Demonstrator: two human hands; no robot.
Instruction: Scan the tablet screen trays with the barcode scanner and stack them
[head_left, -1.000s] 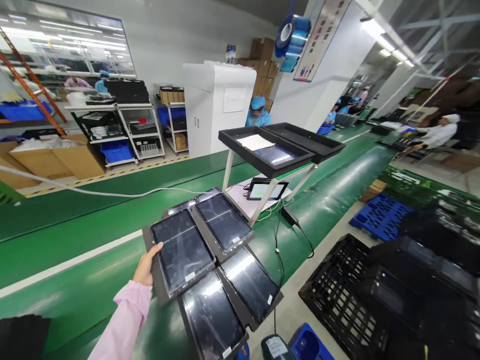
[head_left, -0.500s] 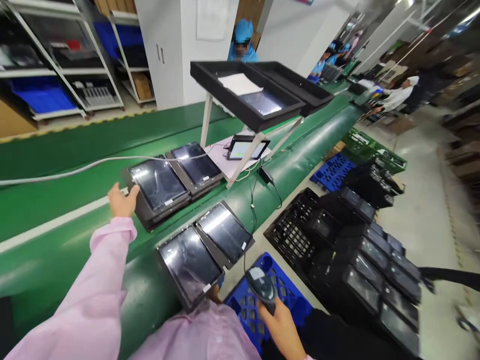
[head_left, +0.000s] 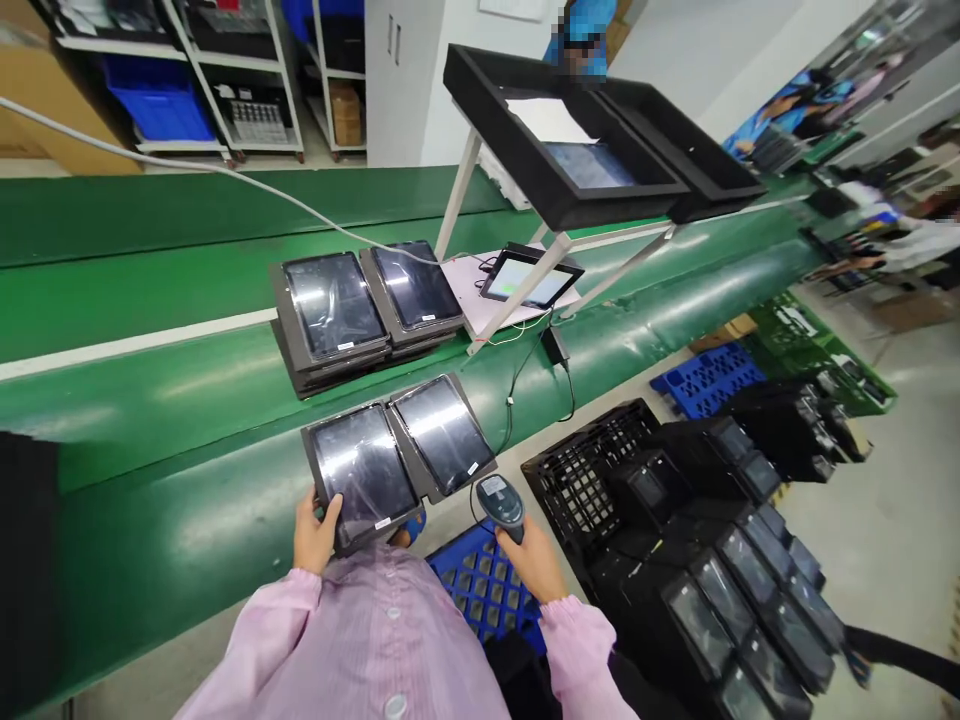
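Hands work apart. The left hand (head_left: 313,537) clamps the near corner of a black tray (head_left: 400,450) that carries two dark tablets (head_left: 364,472) side by side, its far end lying over the near edge of the green bench (head_left: 187,400). At three o'clock of the tray, the right hand (head_left: 534,562) is closed around a scanner (head_left: 501,502). At twelve o'clock, a stack of trays (head_left: 300,372) lies on the bench. A small lit screen (head_left: 531,280) sits at one o'clock, under a tilted bin (head_left: 517,150). A blue pallet (head_left: 480,590) lies at six o'clock, with a black crate (head_left: 577,470) further out at three.
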